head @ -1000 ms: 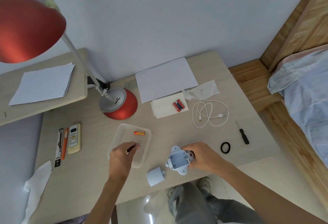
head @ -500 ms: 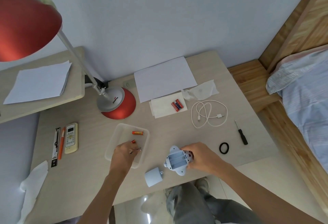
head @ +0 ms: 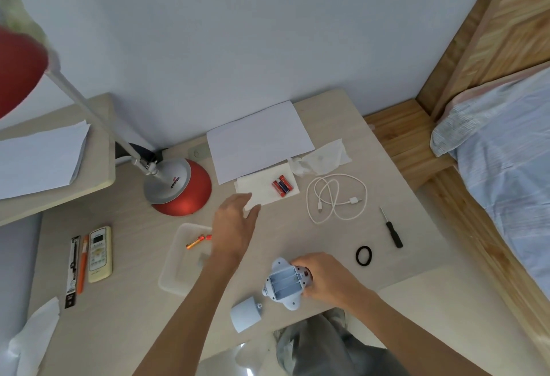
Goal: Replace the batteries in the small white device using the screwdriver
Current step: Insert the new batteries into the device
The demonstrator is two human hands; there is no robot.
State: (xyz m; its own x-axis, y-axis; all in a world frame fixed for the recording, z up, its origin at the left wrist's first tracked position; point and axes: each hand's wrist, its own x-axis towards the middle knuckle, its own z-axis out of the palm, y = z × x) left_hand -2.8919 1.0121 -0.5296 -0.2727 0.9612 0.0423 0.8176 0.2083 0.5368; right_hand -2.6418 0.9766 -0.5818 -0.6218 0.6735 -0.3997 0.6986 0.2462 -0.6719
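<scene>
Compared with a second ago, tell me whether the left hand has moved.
Yes. The left hand has left the clear tray and moved away from the person, toward the red batteries on the napkin.

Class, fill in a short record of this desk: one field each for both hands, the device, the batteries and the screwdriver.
Left hand: open, hovering by the tissue
Right hand: grips the white device
Compartment: open, empty
Red batteries: on the tissue
Orange battery: in the clear tray
Screwdriver: lying on the desk
</scene>
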